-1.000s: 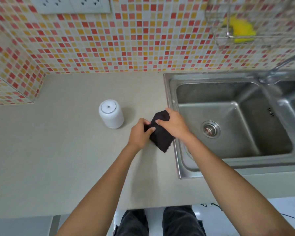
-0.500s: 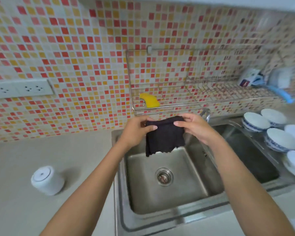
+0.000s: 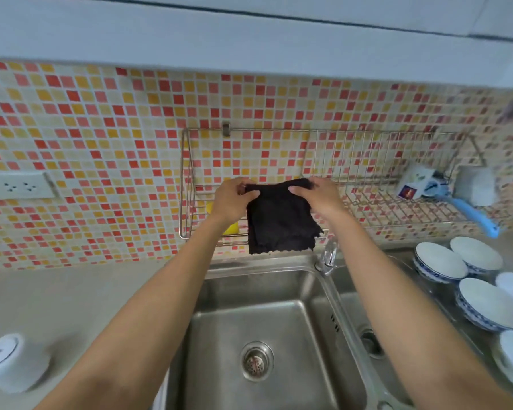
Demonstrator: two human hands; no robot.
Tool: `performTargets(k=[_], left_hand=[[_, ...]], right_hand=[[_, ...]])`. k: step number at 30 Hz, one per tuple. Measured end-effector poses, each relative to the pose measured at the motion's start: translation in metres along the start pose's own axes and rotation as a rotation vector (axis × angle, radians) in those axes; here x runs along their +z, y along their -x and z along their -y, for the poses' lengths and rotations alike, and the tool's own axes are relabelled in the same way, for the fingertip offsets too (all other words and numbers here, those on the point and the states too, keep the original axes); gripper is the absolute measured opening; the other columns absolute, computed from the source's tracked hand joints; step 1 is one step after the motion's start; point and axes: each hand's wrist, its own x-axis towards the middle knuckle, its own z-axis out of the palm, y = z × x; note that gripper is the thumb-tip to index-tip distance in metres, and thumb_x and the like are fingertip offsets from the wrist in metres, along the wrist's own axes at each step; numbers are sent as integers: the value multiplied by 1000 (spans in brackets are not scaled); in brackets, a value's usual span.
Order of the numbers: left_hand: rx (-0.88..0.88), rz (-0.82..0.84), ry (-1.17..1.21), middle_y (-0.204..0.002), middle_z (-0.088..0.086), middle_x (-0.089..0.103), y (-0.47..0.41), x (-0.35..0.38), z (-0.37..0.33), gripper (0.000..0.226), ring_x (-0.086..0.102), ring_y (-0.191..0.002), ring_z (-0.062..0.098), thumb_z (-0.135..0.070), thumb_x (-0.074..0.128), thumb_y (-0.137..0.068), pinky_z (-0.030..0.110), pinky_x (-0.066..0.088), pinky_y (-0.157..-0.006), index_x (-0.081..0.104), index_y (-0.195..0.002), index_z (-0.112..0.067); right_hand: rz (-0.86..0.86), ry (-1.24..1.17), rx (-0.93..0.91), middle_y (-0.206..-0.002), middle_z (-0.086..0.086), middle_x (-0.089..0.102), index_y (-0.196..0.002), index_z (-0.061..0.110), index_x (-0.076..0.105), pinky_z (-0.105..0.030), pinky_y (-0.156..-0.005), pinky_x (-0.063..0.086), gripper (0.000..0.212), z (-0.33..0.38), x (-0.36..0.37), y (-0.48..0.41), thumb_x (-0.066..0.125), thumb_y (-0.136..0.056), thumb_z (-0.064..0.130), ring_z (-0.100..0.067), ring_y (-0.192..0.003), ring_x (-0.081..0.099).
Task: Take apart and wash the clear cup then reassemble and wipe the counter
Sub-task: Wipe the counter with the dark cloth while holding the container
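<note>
Beige counter (image 3: 86, 297), mosaic-tiled wall (image 3: 101, 128), stainless steel sink (image 3: 293, 321). Left hand (image 3: 230, 201) and right hand (image 3: 320, 195), fingers clamped, pinch black cloth (image 3: 279, 220), partly screening wire rack (image 3: 382, 202).

I count two hands of my own here, my left hand (image 3: 230, 199) and my right hand (image 3: 320, 196), and one black cloth (image 3: 279, 220). There is one wire rack (image 3: 367, 202), and in it one yellow sponge (image 3: 233, 229), one blue-handled brush (image 3: 468, 211) and one small printed packet (image 3: 412, 184). I see one steel sink (image 3: 249, 263) with two basins (image 3: 293, 321), two drains (image 3: 256, 361) and one tap (image 3: 328, 255). Five white bowls (image 3: 439, 261) with blue patterned sides show at my right, two of them cut off by the edge. On the counter (image 3: 86, 306) there is one white cup (image 3: 9, 362). One socket plate (image 3: 15, 184) is on the tiles.
</note>
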Motion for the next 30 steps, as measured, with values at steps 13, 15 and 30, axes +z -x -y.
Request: performTargets(k=[13, 15, 30], left_hand=[[92, 57, -619, -132, 7, 53, -45, 22, 40, 42, 49, -122, 25, -21, 69, -88, 32, 40, -101, 56, -127, -15], [132, 219, -732, -134, 4, 54, -41, 24, 41, 52, 49, -124, 25, -40, 68, -86, 36, 43, -102, 55, -133, -21], [-89, 350, -1004, -158, 4, 26, -30, -2, 77, 58, 16, -147, 32, -20, 43, -96, 53, 14, -118, 26, -149, -35]], right_hand=[[151, 679, -189, -150, -6, 38, -145, 16, 35, -36, -109, 31, 68, -41, 36, -49, 70, -87, 17, -25, -136, 37], [270, 741, -296, -153, -2, 34, -147, 20, 34, -37, -114, 23, 64, -43, 43, -45, 64, -91, 22, -25, -140, 31], [679, 965, -51, -161, 0, -6, -154, 21, 3, -48, -119, -1, 59, -43, 55, -38, 25, -104, 42, -26, -147, -7]])
